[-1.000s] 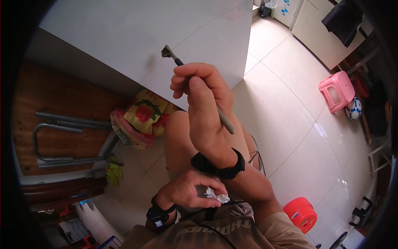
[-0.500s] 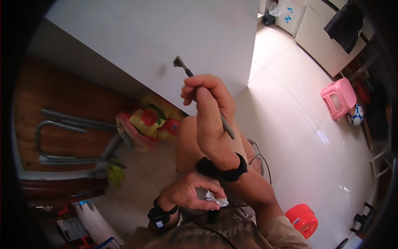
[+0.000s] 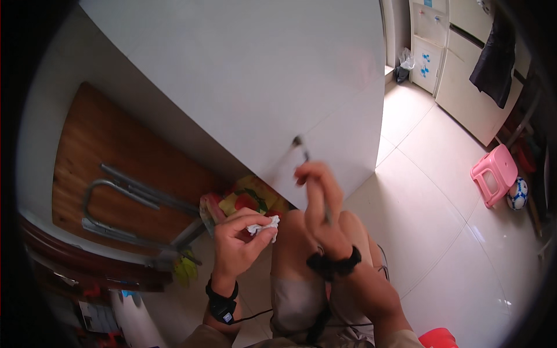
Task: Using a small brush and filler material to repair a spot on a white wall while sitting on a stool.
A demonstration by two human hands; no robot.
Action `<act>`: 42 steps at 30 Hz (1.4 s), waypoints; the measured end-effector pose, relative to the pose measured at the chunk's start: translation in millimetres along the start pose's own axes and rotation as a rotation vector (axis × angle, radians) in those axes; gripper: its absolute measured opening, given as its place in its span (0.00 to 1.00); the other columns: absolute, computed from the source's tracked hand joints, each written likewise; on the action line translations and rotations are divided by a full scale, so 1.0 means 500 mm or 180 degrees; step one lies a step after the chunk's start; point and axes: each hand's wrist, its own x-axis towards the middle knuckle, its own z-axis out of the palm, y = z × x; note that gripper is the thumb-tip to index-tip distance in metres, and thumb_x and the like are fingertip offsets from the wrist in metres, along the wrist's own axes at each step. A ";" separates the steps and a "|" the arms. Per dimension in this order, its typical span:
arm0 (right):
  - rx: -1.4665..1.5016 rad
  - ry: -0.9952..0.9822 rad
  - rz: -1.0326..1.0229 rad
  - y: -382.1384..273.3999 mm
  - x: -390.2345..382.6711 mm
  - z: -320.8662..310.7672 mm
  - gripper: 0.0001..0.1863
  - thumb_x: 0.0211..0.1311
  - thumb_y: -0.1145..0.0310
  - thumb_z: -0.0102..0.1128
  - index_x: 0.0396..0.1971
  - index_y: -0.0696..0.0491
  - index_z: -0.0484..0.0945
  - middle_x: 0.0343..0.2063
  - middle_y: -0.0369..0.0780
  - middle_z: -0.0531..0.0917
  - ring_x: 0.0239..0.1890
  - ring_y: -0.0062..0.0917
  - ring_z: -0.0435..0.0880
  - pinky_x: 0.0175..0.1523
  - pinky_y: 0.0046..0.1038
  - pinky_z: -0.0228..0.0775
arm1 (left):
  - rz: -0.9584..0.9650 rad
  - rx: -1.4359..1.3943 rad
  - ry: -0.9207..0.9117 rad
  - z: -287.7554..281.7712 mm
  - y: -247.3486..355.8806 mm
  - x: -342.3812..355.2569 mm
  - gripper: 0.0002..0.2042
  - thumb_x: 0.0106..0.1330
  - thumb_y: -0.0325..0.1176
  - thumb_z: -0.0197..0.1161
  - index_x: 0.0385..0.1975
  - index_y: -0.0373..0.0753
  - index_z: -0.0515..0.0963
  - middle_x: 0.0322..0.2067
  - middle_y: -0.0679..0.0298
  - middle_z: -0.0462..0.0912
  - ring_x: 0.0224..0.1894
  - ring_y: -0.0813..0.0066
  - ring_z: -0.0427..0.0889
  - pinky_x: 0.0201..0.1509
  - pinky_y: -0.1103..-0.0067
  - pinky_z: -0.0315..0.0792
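Paper [image 3: 271,223] left of tool [image 3: 306,155], stool [image 3: 503,165] right

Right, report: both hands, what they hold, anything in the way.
Left hand: pinching crumpled white paper-like wad. Right hand: gripping thin dark-headed rod tool, blurred. Possible obstacle: smooth pale-grey panel behind tool's head; contact unclear.

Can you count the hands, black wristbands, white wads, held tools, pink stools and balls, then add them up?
Hands (left hand, right hand): 2
Black wristbands: 2
Crumpled white wad: 1
Thin tool: 1
Pink stool: 1
Ball: 1
Total: 8
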 end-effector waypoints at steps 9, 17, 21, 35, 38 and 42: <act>0.0144 0.0570 0.0631 0.026 -0.040 -0.002 0.11 0.74 0.79 0.44 0.46 0.60 0.78 0.38 0.40 0.81 0.39 0.23 0.80 0.48 0.25 0.73 | 0.1409 0.1824 0.0581 0.008 0.081 0.153 0.07 0.58 0.18 0.72 0.36 0.33 0.86 0.32 0.62 0.84 0.27 0.76 0.82 0.25 0.83 0.72; 0.0466 0.0293 0.1540 -0.008 -0.174 0.006 0.08 0.71 0.77 0.49 0.41 0.59 0.79 0.35 0.41 0.82 0.39 0.27 0.82 0.48 0.27 0.73 | 0.2475 0.3550 0.0496 0.005 0.110 0.274 0.06 0.57 0.23 0.71 0.32 0.38 0.81 0.30 0.65 0.79 0.26 0.64 0.81 0.27 0.72 0.75; 0.0099 0.0170 0.1012 0.008 -0.179 -0.016 0.07 0.66 0.78 0.51 0.38 0.60 0.80 0.35 0.46 0.82 0.39 0.35 0.83 0.48 0.30 0.73 | 0.2566 0.4440 0.0374 -0.001 0.139 0.297 0.06 0.58 0.25 0.70 0.26 0.40 0.77 0.28 0.66 0.77 0.24 0.65 0.80 0.23 0.72 0.73; 0.0112 0.0569 0.1291 0.010 -0.154 -0.090 0.08 0.68 0.76 0.52 0.36 0.61 0.81 0.29 0.40 0.82 0.34 0.23 0.81 0.44 0.24 0.72 | 0.3286 0.4604 0.1004 -0.065 0.252 0.374 0.11 0.56 0.22 0.66 0.18 0.40 0.69 0.21 0.62 0.69 0.18 0.66 0.75 0.19 0.71 0.68; 0.0161 0.0611 0.1492 -0.006 -0.149 -0.102 0.09 0.68 0.75 0.52 0.36 0.61 0.81 0.30 0.38 0.83 0.33 0.22 0.81 0.43 0.22 0.72 | 0.2967 0.4910 0.0547 -0.063 0.256 0.377 0.14 0.54 0.22 0.64 0.16 0.40 0.64 0.20 0.62 0.65 0.17 0.67 0.71 0.17 0.72 0.66; -0.0116 0.0471 0.1658 -0.039 -0.151 -0.117 0.09 0.70 0.72 0.54 0.37 0.60 0.83 0.29 0.36 0.84 0.34 0.18 0.80 0.43 0.21 0.70 | 0.3494 0.4699 0.1716 -0.094 0.397 0.452 0.14 0.56 0.22 0.63 0.16 0.39 0.64 0.20 0.62 0.66 0.16 0.66 0.70 0.16 0.72 0.64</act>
